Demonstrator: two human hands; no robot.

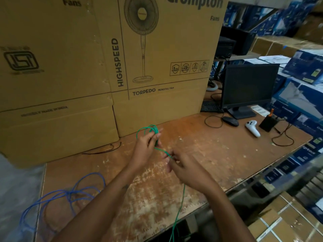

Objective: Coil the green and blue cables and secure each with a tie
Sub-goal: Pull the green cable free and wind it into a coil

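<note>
Over the table (201,154), the left hand (145,151) pinches the green cable (148,131) loops while the right hand (185,168) grips the loose end; each new loop should match.

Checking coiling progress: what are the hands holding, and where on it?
Both hold the green cable. The left hand grips the small coil of loops; the right hand pinches the strand just below it. The blue cable lies unheld.

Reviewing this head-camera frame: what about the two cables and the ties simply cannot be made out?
- green cable: its free end drops below the table edge and leaves the frame.
- blue cable: its lower part is hidden by the left forearm.
- Ties: none identifiable.
- right hand: its grip is motion-blurred.
</note>
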